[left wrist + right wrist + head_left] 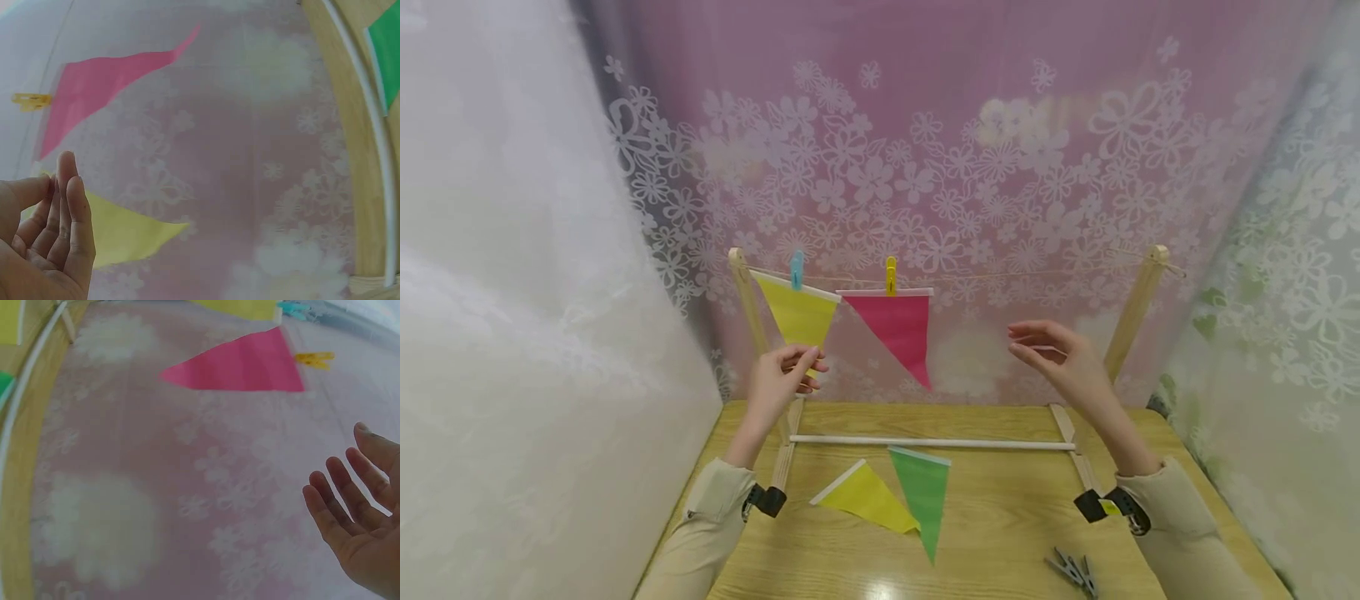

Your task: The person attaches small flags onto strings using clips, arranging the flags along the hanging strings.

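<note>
A yellow pennant (797, 312) hangs from the string under a blue clothespin (797, 271). Beside it a pink pennant (898, 329) hangs under a yellow clothespin (891, 276). My left hand (781, 379) is in front of the yellow pennant's lower part, hiding some of it; its thumb and fingertips come together, with nothing visible held between them. To the right of the pink pennant, my right hand (1067, 367) is raised with relaxed, slightly bent fingers and nothing in it. The right wrist view shows its fingers (340, 494) spread apart from the pennants.
The string runs between two wooden posts, the right post (1135, 312) leaning outward. A white rod (932, 442) joins their feet. On the table lie a second yellow pennant (868, 498), a green pennant (923, 496) and grey clothespins (1075, 573).
</note>
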Tool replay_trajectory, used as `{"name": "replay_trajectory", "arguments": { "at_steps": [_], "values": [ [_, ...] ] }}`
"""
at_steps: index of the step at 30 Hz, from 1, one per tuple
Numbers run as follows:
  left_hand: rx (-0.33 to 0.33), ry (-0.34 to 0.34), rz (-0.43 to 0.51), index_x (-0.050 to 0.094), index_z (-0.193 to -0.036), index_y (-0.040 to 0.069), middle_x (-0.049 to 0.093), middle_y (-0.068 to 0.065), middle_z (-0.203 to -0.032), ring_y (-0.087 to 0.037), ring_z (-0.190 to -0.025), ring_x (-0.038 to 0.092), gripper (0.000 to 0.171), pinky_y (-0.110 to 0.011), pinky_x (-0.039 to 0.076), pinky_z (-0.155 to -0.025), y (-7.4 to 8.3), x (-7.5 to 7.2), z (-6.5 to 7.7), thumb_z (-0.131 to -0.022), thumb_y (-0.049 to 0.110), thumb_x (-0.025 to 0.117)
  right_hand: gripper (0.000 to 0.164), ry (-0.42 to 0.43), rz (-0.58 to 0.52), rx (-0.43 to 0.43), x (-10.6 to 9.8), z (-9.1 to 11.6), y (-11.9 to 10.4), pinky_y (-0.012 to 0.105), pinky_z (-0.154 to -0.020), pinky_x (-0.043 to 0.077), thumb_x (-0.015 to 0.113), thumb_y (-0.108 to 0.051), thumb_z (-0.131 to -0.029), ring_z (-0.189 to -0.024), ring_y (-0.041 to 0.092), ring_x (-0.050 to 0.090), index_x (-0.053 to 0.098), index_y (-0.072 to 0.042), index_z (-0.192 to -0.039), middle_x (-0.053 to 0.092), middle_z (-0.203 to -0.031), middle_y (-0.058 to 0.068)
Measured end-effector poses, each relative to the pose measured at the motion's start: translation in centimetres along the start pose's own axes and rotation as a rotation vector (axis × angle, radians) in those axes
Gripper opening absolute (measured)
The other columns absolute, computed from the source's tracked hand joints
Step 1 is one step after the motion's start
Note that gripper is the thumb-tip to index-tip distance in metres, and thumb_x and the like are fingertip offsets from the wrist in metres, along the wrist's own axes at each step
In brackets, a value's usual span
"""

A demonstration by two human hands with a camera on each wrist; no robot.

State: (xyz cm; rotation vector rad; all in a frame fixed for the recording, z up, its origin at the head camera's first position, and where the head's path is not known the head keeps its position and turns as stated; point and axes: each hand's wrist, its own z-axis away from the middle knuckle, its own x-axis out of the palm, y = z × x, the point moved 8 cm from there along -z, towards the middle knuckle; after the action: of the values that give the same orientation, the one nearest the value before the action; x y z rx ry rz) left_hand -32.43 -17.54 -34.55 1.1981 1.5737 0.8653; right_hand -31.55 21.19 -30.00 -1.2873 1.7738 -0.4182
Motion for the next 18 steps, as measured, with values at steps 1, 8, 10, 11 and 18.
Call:
{"name": "replay_trajectory", "arguments": {
  "at_steps": [1, 8, 10, 11, 18],
  "values": [
    [-0.010, 0.002, 0.012, 0.072, -0.113, -0.004, 0.074, -0.023, -0.099, -0.034, -0.074, 0.074, 0.031, -0.041, 0.063, -0.068, -1.1, 0.1, 0.0, -0.104, 0.023, 0.061, 0.029, -0.006, 0.014, 0.022, -0.1, 0.8, 0.8, 0.009, -0.087, 0.051, 0.066, -0.009, -0.099, -0.102, 0.000, 0.064, 0.067, -0.002, -0.127, 0.068, -0.119, 0.018],
    [-0.084, 0.012, 0.059, 0.075, -0.109, 0.002, 0.076, -0.016, -0.094, -0.033, -0.073, 0.074, 0.027, -0.028, 0.061, -0.062, -7.1, 1.0, 1.3, -0.102, 0.025, 0.064, 0.027, -0.003, 0.042, 0.117, 0.2, 6.7, 6.8, 0.012, -0.084, 0.053, 0.064, -0.012, -0.101, -0.096, 0.002, 0.067, 0.068, -0.004, -0.126, 0.070, -0.117, 0.012],
    [-0.109, 0.024, 0.064, 0.076, -0.109, 0.003, 0.075, -0.017, -0.093, -0.038, -0.075, 0.073, 0.025, -0.029, 0.061, -0.061, -8.6, 1.4, 1.9, -0.102, 0.023, 0.063, 0.026, -0.001, 0.034, 0.146, 0.5, 8.4, 8.3, 0.016, -0.082, 0.055, 0.064, -0.010, -0.101, -0.094, 0.001, 0.068, 0.068, -0.002, -0.125, 0.071, -0.116, 0.011],
    [-0.124, 0.027, 0.065, 0.075, -0.109, 0.002, 0.075, -0.017, -0.094, -0.039, -0.075, 0.073, 0.025, -0.029, 0.061, -0.061, -9.5, 1.7, 2.2, -0.102, 0.023, 0.063, 0.025, 0.001, 0.031, 0.165, 0.6, 9.2, 9.0, 0.017, -0.081, 0.056, 0.064, -0.009, -0.101, -0.093, 0.002, 0.068, 0.068, -0.002, -0.124, 0.071, -0.115, 0.010],
    [-0.196, 0.064, 0.054, 0.075, -0.108, -0.001, 0.076, -0.016, -0.091, -0.032, -0.070, 0.074, 0.024, -0.033, 0.062, -0.061, -14.5, 3.1, 4.1, -0.102, 0.019, 0.064, 0.026, 0.048, 0.048, 0.311, 0.8, 14.0, 13.5, 0.022, -0.074, 0.059, 0.065, -0.015, -0.101, -0.087, 0.001, 0.069, 0.070, 0.000, -0.122, 0.073, -0.111, 0.013]
  ]
}}
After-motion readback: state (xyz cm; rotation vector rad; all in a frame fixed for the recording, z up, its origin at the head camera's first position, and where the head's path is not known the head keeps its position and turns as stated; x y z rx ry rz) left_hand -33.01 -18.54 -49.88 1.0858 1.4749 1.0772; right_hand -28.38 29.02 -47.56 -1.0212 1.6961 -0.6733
